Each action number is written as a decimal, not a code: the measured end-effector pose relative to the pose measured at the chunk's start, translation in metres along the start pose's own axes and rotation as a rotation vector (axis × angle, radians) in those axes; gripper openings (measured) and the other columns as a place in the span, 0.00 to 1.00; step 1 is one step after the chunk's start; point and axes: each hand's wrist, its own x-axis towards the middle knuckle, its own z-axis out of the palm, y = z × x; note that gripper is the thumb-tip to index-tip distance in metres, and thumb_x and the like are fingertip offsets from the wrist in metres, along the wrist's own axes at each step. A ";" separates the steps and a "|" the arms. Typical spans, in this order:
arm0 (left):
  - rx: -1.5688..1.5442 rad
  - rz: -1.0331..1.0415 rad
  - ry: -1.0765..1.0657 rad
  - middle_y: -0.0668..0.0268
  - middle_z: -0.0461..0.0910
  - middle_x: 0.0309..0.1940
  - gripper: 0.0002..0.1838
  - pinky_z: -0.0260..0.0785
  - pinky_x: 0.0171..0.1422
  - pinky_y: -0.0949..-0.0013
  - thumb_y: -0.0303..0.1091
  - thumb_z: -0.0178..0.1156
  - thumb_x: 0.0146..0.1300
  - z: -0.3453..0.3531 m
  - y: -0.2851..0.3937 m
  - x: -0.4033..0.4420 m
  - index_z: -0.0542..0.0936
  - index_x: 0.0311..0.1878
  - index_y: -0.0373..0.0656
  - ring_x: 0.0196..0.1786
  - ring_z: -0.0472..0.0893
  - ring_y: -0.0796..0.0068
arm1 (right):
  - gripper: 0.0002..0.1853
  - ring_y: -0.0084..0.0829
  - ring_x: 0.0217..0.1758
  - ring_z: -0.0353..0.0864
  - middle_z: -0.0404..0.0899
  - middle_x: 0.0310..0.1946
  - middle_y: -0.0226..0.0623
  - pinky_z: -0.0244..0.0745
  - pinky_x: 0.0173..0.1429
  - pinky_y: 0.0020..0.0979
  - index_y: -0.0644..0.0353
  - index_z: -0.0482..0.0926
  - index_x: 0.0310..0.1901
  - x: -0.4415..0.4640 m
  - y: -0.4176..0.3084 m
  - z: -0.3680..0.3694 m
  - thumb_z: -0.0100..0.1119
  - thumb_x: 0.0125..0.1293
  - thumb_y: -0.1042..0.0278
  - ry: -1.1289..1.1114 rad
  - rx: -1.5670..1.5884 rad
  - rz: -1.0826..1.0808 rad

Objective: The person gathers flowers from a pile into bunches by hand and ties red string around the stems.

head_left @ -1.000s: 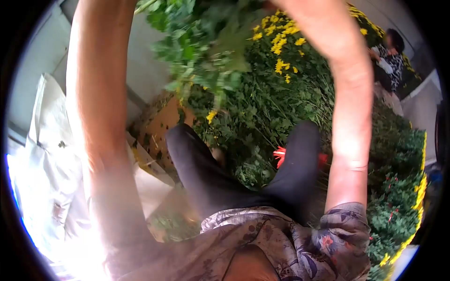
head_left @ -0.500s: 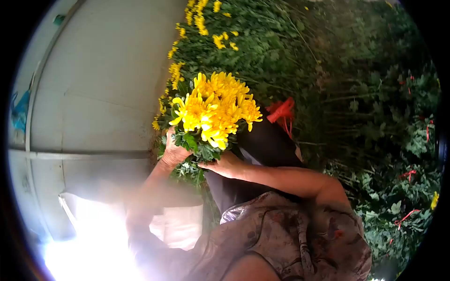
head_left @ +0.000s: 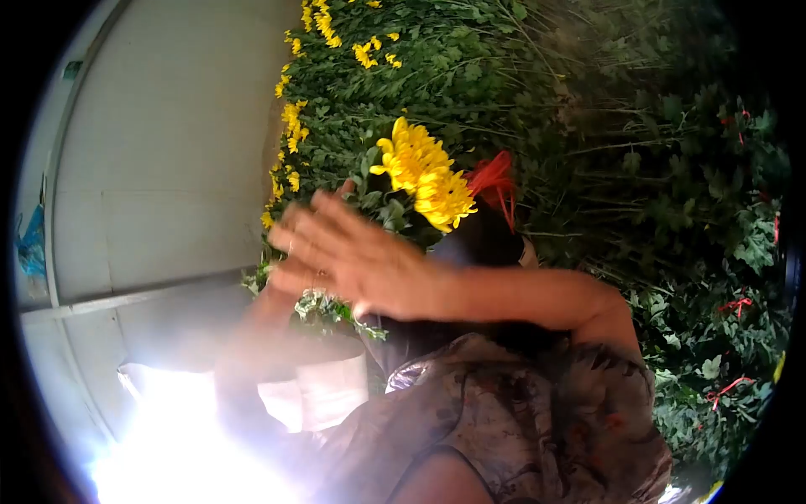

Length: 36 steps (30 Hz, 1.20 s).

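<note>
Right hand (head_left: pixel 357 262) nearest, blurred, fingers extended, crossing in front of left hand (head_left: pixel 290 279). Left mostly hidden; cannot tell its finger state. Yellow flower bunch (head_left: pixel 422 175) just beyond hands. Red strands (head_left: pixel 495 178) beside blooms. Farther: massed leafy stems (head_left: pixel 588 151), pale wall (head_left: pixel 180 160).

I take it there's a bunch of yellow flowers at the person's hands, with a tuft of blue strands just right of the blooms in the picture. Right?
Not quite: the tuft of strands just right of the yellow flowers is red, not blue, as the head view shows.
</note>
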 end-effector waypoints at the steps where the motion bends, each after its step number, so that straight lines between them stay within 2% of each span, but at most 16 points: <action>1: 0.137 0.088 0.070 0.53 0.61 0.66 0.57 0.56 0.73 0.63 0.41 0.75 0.44 0.003 -0.003 -0.003 0.48 0.72 0.39 0.67 0.63 0.62 | 0.49 0.50 0.67 0.63 0.63 0.64 0.51 0.39 0.75 0.54 0.55 0.49 0.72 -0.001 0.017 0.004 0.66 0.51 0.56 -0.134 -0.235 0.064; 3: -0.053 0.111 0.049 0.49 0.52 0.71 0.59 0.52 0.75 0.61 0.39 0.76 0.42 -0.021 0.017 -0.018 0.47 0.73 0.40 0.73 0.54 0.57 | 0.49 0.50 0.66 0.65 0.65 0.62 0.53 0.33 0.76 0.55 0.52 0.48 0.73 -0.005 0.029 0.012 0.63 0.53 0.51 -0.286 -0.589 0.127; 5: -0.689 0.061 -0.135 0.48 0.50 0.72 0.65 0.48 0.76 0.63 0.37 0.77 0.35 -0.057 0.007 -0.022 0.44 0.74 0.39 0.75 0.51 0.59 | 0.45 0.46 0.63 0.67 0.67 0.60 0.52 0.36 0.75 0.55 0.51 0.50 0.73 -0.012 0.028 0.009 0.57 0.56 0.47 -0.351 -0.743 0.121; 8: -0.684 -0.076 -0.153 0.47 0.65 0.64 0.64 0.55 0.73 0.63 0.42 0.75 0.34 -0.068 -0.025 -0.034 0.46 0.73 0.38 0.67 0.64 0.58 | 0.51 0.41 0.57 0.69 0.70 0.54 0.47 0.52 0.69 0.46 0.57 0.56 0.70 -0.014 0.036 0.017 0.66 0.46 0.44 -0.262 -0.807 0.164; 10: -0.201 -0.177 -0.219 0.46 0.70 0.57 0.64 0.56 0.71 0.59 0.49 0.76 0.33 -0.040 -0.008 -0.042 0.49 0.73 0.41 0.63 0.68 0.56 | 0.60 0.36 0.53 0.69 0.71 0.48 0.38 0.54 0.68 0.43 0.62 0.60 0.67 -0.012 0.039 0.008 0.75 0.31 0.40 -0.347 -0.699 0.204; 15: 0.224 -0.144 0.471 0.49 0.57 0.67 0.73 0.49 0.74 0.47 0.50 0.82 0.24 0.059 0.019 -0.056 0.44 0.73 0.49 0.71 0.57 0.51 | 0.55 0.31 0.50 0.70 0.72 0.42 0.33 0.56 0.66 0.40 0.61 0.63 0.65 -0.016 0.040 0.022 0.73 0.34 0.39 -0.387 -0.781 0.215; 18: 0.155 -0.105 0.624 0.50 0.70 0.58 0.70 0.58 0.69 0.51 0.46 0.82 0.23 0.068 0.001 -0.038 0.48 0.73 0.47 0.62 0.70 0.51 | 0.40 0.32 0.51 0.70 0.74 0.43 0.33 0.56 0.66 0.42 0.63 0.70 0.58 -0.007 0.037 0.017 0.68 0.45 0.47 -0.478 -0.863 0.212; 20: 0.307 -0.145 0.689 0.52 0.76 0.49 0.41 0.73 0.52 0.59 0.39 0.76 0.33 0.084 -0.021 -0.032 0.74 0.55 0.38 0.51 0.78 0.55 | 0.26 0.33 0.54 0.70 0.74 0.45 0.35 0.58 0.64 0.45 0.63 0.74 0.51 -0.002 0.025 0.017 0.63 0.54 0.56 -0.354 -0.755 0.225; 24: 0.029 -0.017 0.728 0.52 0.81 0.34 0.20 0.76 0.42 0.68 0.33 0.73 0.40 0.077 -0.057 -0.028 0.79 0.38 0.35 0.32 0.80 0.66 | 0.11 0.35 0.52 0.75 0.78 0.42 0.34 0.69 0.55 0.41 0.57 0.77 0.42 -0.035 -0.031 0.007 0.59 0.58 0.65 0.106 -0.193 -0.097; 26: -0.233 0.005 0.585 0.52 0.82 0.32 0.19 0.77 0.40 0.68 0.27 0.72 0.43 0.052 -0.055 -0.032 0.78 0.40 0.32 0.28 0.80 0.69 | 0.09 0.32 0.41 0.79 0.79 0.39 0.32 0.75 0.42 0.33 0.55 0.78 0.38 -0.090 -0.034 0.000 0.60 0.56 0.65 -0.039 0.017 0.013; 28: -0.683 0.006 0.526 0.53 0.83 0.35 0.26 0.77 0.45 0.64 0.27 0.72 0.42 0.013 -0.014 -0.049 0.76 0.47 0.32 0.34 0.82 0.64 | 0.06 0.24 0.32 0.78 0.79 0.32 0.29 0.74 0.32 0.26 0.57 0.79 0.35 -0.141 -0.004 -0.005 0.60 0.59 0.66 0.122 0.154 0.346; 29: -0.720 0.030 0.552 0.53 0.83 0.37 0.29 0.77 0.50 0.60 0.27 0.73 0.40 -0.004 -0.006 -0.055 0.75 0.50 0.33 0.37 0.83 0.62 | 0.07 0.19 0.26 0.75 0.76 0.25 0.27 0.71 0.30 0.22 0.59 0.79 0.35 -0.161 0.004 -0.006 0.57 0.65 0.65 0.425 0.607 0.845; 30: -0.756 0.055 0.578 0.53 0.83 0.39 0.33 0.77 0.55 0.56 0.26 0.73 0.38 -0.021 0.002 -0.061 0.74 0.53 0.35 0.40 0.84 0.59 | 0.10 0.19 0.29 0.73 0.77 0.26 0.28 0.70 0.34 0.24 0.61 0.80 0.35 -0.174 0.017 -0.022 0.54 0.68 0.65 0.459 0.605 1.299; 31: -0.828 -0.130 0.471 0.55 0.84 0.36 0.30 0.73 0.60 0.55 0.27 0.72 0.37 -0.039 0.004 -0.068 0.78 0.50 0.38 0.39 0.84 0.62 | 0.12 0.19 0.29 0.73 0.77 0.26 0.29 0.70 0.35 0.24 0.62 0.80 0.35 -0.196 0.043 -0.021 0.56 0.67 0.61 0.564 0.536 1.273; 33: -0.796 -0.044 0.533 0.57 0.84 0.34 0.22 0.73 0.60 0.59 0.28 0.69 0.38 -0.061 -0.004 -0.071 0.81 0.43 0.38 0.39 0.84 0.66 | 0.15 0.20 0.29 0.73 0.77 0.26 0.29 0.70 0.36 0.24 0.63 0.81 0.35 -0.207 0.085 -0.022 0.57 0.66 0.58 0.666 0.472 1.233; 36: -0.740 0.006 0.575 0.59 0.84 0.35 0.19 0.75 0.56 0.63 0.26 0.66 0.38 -0.084 0.031 -0.079 0.83 0.39 0.39 0.41 0.83 0.68 | 0.21 0.22 0.29 0.74 0.77 0.26 0.29 0.70 0.37 0.26 0.66 0.81 0.34 -0.195 0.121 -0.027 0.61 0.63 0.50 0.418 0.359 1.431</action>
